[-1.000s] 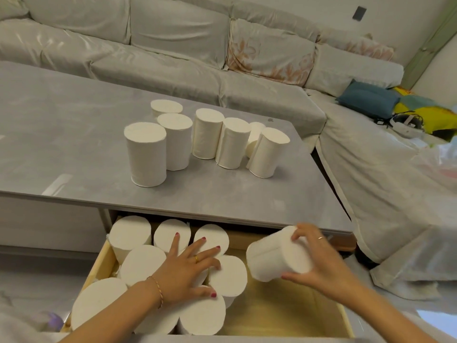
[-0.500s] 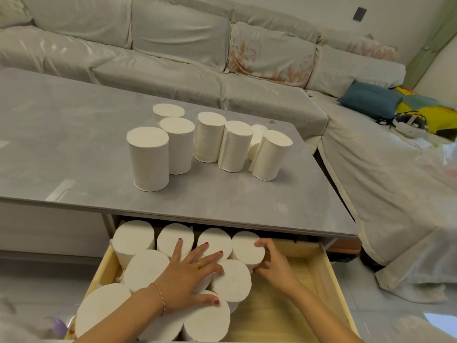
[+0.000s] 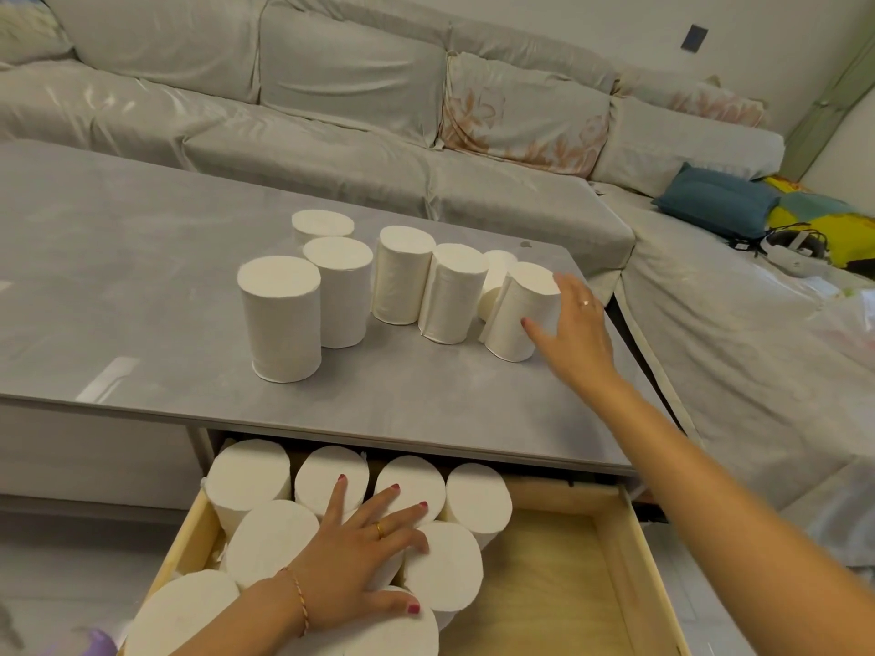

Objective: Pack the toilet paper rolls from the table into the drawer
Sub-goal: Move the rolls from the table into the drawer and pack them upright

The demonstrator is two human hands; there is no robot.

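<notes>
A: Since the tilted white paper roll [image 3: 518, 312] at the grey table's [image 3: 142, 286] right end is light and squashy, where to hold it?
B: Round its side wall. The right hand [image 3: 575, 331] spreads wide against it, not yet closed.
A: The left hand [image 3: 355, 561]?
B: Flat, fingers splayed, pressing rolls in the wooden drawer [image 3: 611, 527] below the table.

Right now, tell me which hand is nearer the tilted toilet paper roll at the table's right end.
Right. The right hand touches the tilted roll on its right side. The left hand is down in the drawer, pressing flat on the packed rolls there.
</notes>
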